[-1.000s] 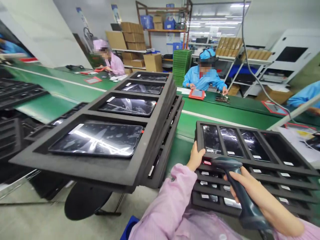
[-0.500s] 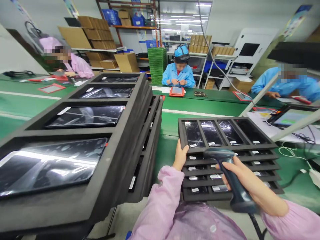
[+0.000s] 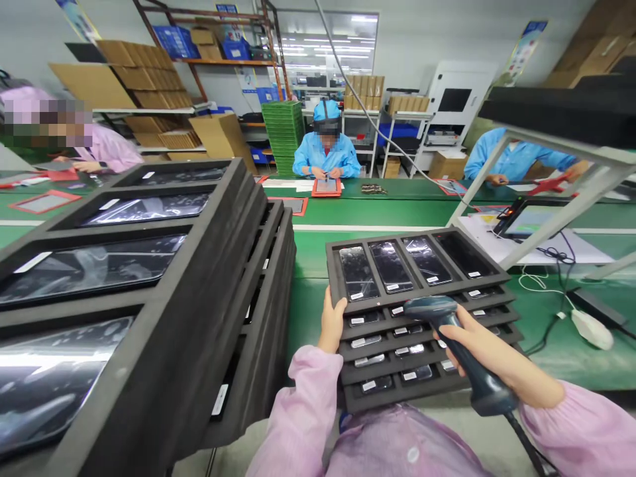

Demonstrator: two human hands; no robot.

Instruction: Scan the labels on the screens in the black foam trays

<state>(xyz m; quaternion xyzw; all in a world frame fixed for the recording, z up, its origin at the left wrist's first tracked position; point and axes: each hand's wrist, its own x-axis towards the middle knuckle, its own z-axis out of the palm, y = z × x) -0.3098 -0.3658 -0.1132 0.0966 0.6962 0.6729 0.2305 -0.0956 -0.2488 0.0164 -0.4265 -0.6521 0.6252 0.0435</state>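
Note:
My left hand (image 3: 332,320) grips the left edge of the top black foam tray (image 3: 417,296), thumb over the near corner. This tray tops a stack of several such trays and carries phones (image 3: 392,265) lying screen up in separate slots, each with a small white label at its near end. My right hand (image 3: 489,348) is wrapped around the handle of a dark barcode scanner (image 3: 462,354). The scanner's head is in front of the top tray's near edge, over the lower trays, whose labelled phone ends show. Its cable runs down to the lower right.
On the left rises a taller stack of foam trays (image 3: 163,298) with phones. Behind it is a green conveyor table (image 3: 318,242) with co-workers (image 3: 328,149) along the far side. At right stand a screen (image 3: 536,218), a metal frame, cables and a white mouse (image 3: 592,329).
My view has turned to the right, so the surroundings shift left. The scanner has moved rightward relative to the tray stack. Both hands keep their hold. The right-hand co-worker now holds something red.

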